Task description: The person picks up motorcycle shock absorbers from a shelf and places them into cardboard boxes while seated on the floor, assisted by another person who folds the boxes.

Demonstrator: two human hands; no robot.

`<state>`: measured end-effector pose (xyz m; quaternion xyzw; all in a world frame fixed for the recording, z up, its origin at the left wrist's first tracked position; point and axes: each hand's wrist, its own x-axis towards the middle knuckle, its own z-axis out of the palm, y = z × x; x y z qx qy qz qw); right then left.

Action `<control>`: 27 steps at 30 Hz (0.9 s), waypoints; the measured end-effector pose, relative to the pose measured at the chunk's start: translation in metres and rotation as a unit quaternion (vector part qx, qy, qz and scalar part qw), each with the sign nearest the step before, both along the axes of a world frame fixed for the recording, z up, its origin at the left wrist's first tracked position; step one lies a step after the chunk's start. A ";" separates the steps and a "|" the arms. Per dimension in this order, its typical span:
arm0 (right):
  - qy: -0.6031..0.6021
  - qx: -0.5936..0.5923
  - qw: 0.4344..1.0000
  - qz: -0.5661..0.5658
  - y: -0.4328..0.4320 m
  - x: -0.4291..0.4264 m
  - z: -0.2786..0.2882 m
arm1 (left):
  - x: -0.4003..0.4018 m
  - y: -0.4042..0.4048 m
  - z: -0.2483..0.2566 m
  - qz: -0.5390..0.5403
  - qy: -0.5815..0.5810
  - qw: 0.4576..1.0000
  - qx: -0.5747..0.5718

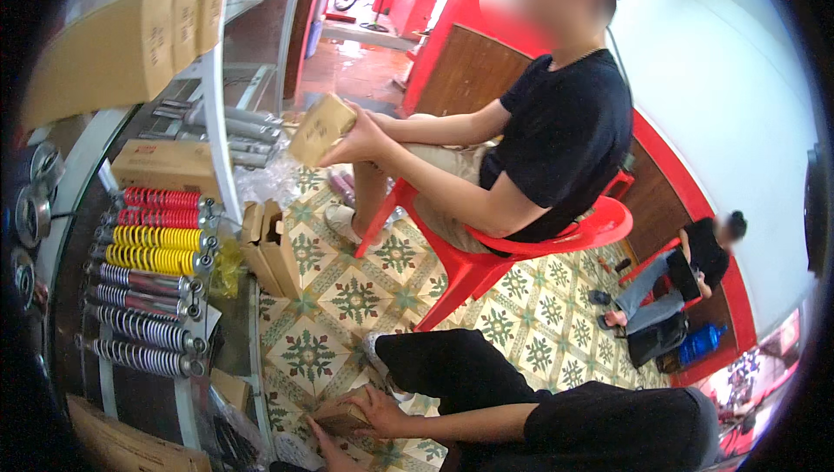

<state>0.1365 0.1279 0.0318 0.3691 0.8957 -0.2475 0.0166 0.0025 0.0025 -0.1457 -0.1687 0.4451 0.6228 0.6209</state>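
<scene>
My right hand (383, 412) holds a small brown cardboard box (340, 417) low over the tiled floor, its fingers spread over the top and side. At the bottom edge my left hand (332, 451) grips the near left corner of the same box, and part of this hand is cut off by the frame. To the left, motorcycle shock absorbers lie in a row on a glass shelf, with red springs (163, 198), yellow springs (156, 237) and white springs (140, 329).
A co-worker on a red plastic chair (449, 263) holds another cardboard box (324, 128). Narrow open boxes (270, 247) stand beside the shelf frame (218, 81). Large cartons (117, 42) and metal tubes (225, 123) are upper left. Another person (704, 257) sits far right.
</scene>
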 end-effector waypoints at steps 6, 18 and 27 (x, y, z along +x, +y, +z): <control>0.029 0.022 0.999 0.013 0.010 -0.006 -0.006 | -0.001 0.008 -0.007 0.037 -0.015 0.999 0.011; 0.036 -0.014 0.998 0.057 -0.010 -0.013 0.042 | 0.018 -0.004 0.008 0.073 -0.024 0.997 0.007; 0.156 -0.028 0.981 0.115 0.014 -0.043 0.164 | -0.008 -0.016 0.050 0.161 -0.002 0.985 0.056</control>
